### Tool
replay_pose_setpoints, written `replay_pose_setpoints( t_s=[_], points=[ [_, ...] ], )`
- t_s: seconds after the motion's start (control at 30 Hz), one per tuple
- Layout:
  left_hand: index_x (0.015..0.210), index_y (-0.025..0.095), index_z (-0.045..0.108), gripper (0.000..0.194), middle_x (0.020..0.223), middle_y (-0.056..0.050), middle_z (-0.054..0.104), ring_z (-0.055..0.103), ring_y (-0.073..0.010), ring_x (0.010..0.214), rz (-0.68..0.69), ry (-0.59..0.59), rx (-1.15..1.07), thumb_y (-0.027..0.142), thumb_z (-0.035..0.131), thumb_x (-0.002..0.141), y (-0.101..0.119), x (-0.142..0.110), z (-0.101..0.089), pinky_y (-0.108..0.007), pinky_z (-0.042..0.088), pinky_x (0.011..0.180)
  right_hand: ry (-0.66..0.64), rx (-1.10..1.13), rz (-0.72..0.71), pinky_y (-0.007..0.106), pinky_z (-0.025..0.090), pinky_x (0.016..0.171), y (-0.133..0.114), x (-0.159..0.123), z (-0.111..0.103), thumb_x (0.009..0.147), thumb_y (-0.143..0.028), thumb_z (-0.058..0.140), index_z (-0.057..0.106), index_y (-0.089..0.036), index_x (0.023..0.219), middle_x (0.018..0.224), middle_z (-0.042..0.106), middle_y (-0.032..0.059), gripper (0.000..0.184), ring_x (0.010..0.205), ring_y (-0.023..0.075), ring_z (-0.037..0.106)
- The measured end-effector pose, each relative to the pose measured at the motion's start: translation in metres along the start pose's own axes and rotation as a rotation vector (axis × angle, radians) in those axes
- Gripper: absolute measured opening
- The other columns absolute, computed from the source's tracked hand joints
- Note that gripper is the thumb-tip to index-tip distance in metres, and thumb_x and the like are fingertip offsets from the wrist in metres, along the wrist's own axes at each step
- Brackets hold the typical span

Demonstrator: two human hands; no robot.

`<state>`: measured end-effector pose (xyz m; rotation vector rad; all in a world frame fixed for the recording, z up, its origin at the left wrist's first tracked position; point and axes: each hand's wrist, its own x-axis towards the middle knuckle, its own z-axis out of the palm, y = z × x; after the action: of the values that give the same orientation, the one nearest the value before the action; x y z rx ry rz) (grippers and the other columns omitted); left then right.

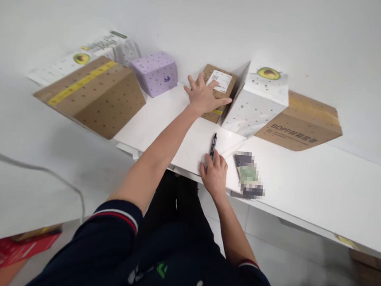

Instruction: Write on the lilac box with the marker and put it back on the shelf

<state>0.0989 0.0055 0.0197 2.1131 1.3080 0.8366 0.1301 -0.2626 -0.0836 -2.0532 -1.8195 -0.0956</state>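
Observation:
My left hand (201, 96) is stretched forward with its fingers spread over a small brown cardboard box (224, 95). A white printed label (220, 81) shows on that box; whether my fingertips touch the box I cannot tell. Close to the table's front edge, my right hand (215, 175) has its thumb and fingers closed around the lower part of a black marker pen (213, 143). The pen points away from me, its dark tip toward the small box. Just right of that hand lies a flat, blurred-out object (249, 175), perhaps a phone.
On the white table (307, 184), a tall white avocado box (259, 102) and a brown tape carton (299, 121) stand right. Leftward are a purple box (156, 74), a large brown carton (91, 94) and another white avocado box (81, 57). A cable (41, 168) hangs at left.

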Motion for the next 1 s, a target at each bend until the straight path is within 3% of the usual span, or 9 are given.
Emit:
replay_pose_setpoints(
  t_s=[0.17, 0.27, 0.37, 0.47, 0.6, 0.7, 0.77, 0.93, 1.0],
  points=[
    [0.131, 0.022, 0.060, 0.078, 0.154, -0.016, 0.032, -0.002, -0.0538, 0.148, -0.015, 0.079, -0.003, 0.047, 0.086, 0.062, 0.017, -0.019, 0.001, -0.073, 0.004, 0.118, 0.009, 0.009, 0.023, 0.052, 0.042, 0.105, 0.000, -0.001, 0.001, 0.101, -0.037, 0.044, 0.064, -0.016, 0.130, 0.150, 0.050, 0.0212, 0.041, 0.129, 0.0359, 0.046],
    [0.128, 0.024, 0.063, 0.070, 0.152, -0.015, 0.036, 0.005, -0.0517, 0.148, -0.034, 0.135, -0.031, 0.042, 0.085, 0.065, 0.014, -0.038, -0.014, -0.071, 0.010, 0.119, 0.023, 0.036, 0.052, 0.051, 0.043, 0.105, 0.001, 0.000, 0.002, 0.100, -0.037, 0.046, 0.064, -0.015, 0.129, 0.149, 0.051, 0.0215, 0.040, 0.128, 0.0350, 0.048],
    [0.121, 0.025, 0.065, 0.061, 0.147, -0.014, 0.042, 0.020, -0.0466, 0.147, -0.059, 0.213, -0.138, 0.042, 0.084, 0.066, -0.009, -0.069, -0.045, -0.064, 0.020, 0.120, 0.038, 0.072, 0.093, 0.053, 0.044, 0.104, 0.002, 0.001, 0.002, 0.099, -0.036, 0.046, 0.063, -0.011, 0.129, 0.147, 0.052, 0.0253, 0.042, 0.126, 0.0356, 0.049],
    [0.108, 0.022, 0.068, 0.050, 0.129, -0.012, 0.057, 0.045, -0.0356, 0.136, -0.080, 0.303, -0.356, 0.052, 0.080, 0.070, -0.044, -0.117, -0.078, -0.049, 0.034, 0.118, 0.057, 0.091, 0.136, 0.055, 0.042, 0.106, 0.001, 0.001, 0.002, 0.098, -0.036, 0.047, 0.060, -0.005, 0.130, 0.145, 0.051, 0.0291, 0.047, 0.127, 0.0372, 0.047],
    [0.093, 0.021, 0.065, 0.057, 0.101, -0.009, 0.068, 0.062, -0.0330, 0.116, -0.267, 0.201, -0.758, 0.074, 0.061, 0.074, -0.081, -0.193, -0.105, -0.044, 0.053, 0.096, 0.108, 0.107, 0.213, 0.062, 0.037, 0.110, 0.001, 0.001, 0.007, 0.096, -0.037, 0.048, 0.056, -0.001, 0.134, 0.146, 0.047, 0.0317, 0.053, 0.133, 0.0396, 0.042],
    [0.100, 0.022, 0.064, 0.063, 0.101, -0.010, 0.070, 0.065, -0.0346, 0.115, -0.417, 0.091, -0.932, 0.078, 0.056, 0.074, -0.095, -0.229, -0.109, -0.047, 0.056, 0.091, 0.140, 0.129, 0.247, 0.067, 0.034, 0.111, 0.002, 0.003, 0.013, 0.095, -0.035, 0.047, 0.054, -0.003, 0.136, 0.151, 0.041, 0.0321, 0.052, 0.139, 0.0412, 0.036],
    [0.108, 0.022, 0.063, 0.064, 0.110, -0.011, 0.070, 0.064, -0.0334, 0.118, -0.459, 0.093, -0.953, 0.077, 0.051, 0.078, -0.100, -0.237, -0.108, -0.049, 0.054, 0.095, 0.162, 0.158, 0.246, 0.068, 0.032, 0.113, 0.003, 0.003, 0.012, 0.096, -0.031, 0.044, 0.055, -0.004, 0.135, 0.153, 0.038, 0.0312, 0.049, 0.143, 0.0407, 0.032],
    [0.107, 0.023, 0.065, 0.061, 0.125, -0.009, 0.068, 0.060, -0.0278, 0.124, -0.426, 0.406, -0.835, 0.078, 0.052, 0.083, -0.110, -0.234, -0.100, -0.046, 0.045, 0.109, 0.332, 0.453, 0.153, 0.063, 0.036, 0.114, -0.002, -0.011, -0.028, 0.098, -0.032, 0.041, 0.062, -0.012, 0.127, 0.141, 0.051, 0.0229, 0.041, 0.139, 0.0348, 0.042],
    [0.109, 0.025, 0.066, 0.061, 0.128, -0.008, 0.067, 0.057, -0.0264, 0.127, -0.369, 0.507, -0.759, 0.079, 0.053, 0.083, -0.113, -0.236, -0.094, -0.044, 0.044, 0.112, 0.273, 0.657, 0.012, 0.055, 0.046, 0.109, -0.009, -0.023, -0.053, 0.102, -0.035, 0.042, 0.062, -0.022, 0.129, 0.136, 0.057, 0.0144, 0.036, 0.134, 0.0292, 0.051]
  ],
)
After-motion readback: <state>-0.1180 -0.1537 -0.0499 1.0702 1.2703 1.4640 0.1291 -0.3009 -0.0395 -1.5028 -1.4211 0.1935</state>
